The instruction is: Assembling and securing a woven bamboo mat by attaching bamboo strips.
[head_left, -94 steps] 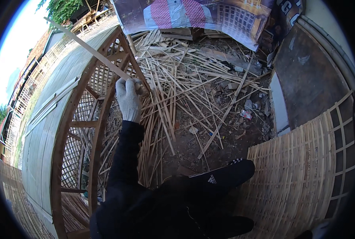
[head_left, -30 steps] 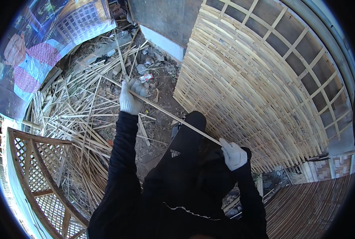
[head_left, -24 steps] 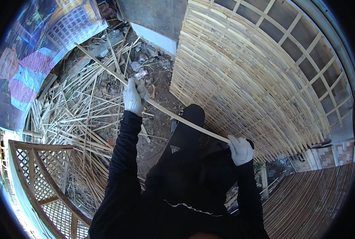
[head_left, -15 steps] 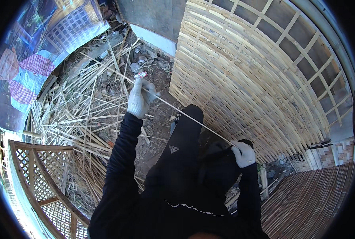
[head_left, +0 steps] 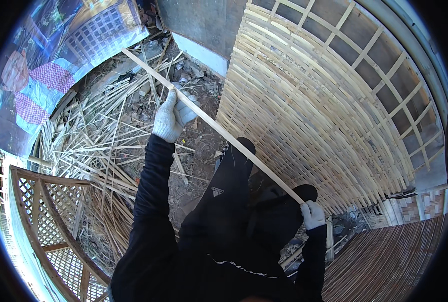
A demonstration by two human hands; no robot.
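Observation:
A long pale bamboo strip runs diagonally across my lap, its broad face turned up. My left hand, in a white knit glove, grips it toward the far left part, thumb on top and fingers beneath. The strip's far end sticks out beyond that hand over the ground. At the near right end, my right hand, gloved too, is closed on the strip beside my knee. To the right of the strip lies a woven bamboo panel, its far right part an open lattice.
Loose bamboo strips litter the ground on the left. A wooden lattice frame stands at the lower left, below a printed sheet. A grey board stands at the back. Thin brown sticks lie side by side at lower right.
The strip has turned from its thin edge to its broad face. My left hand has shifted slightly left and toward me; my right hand has moved a little right and nearer me.

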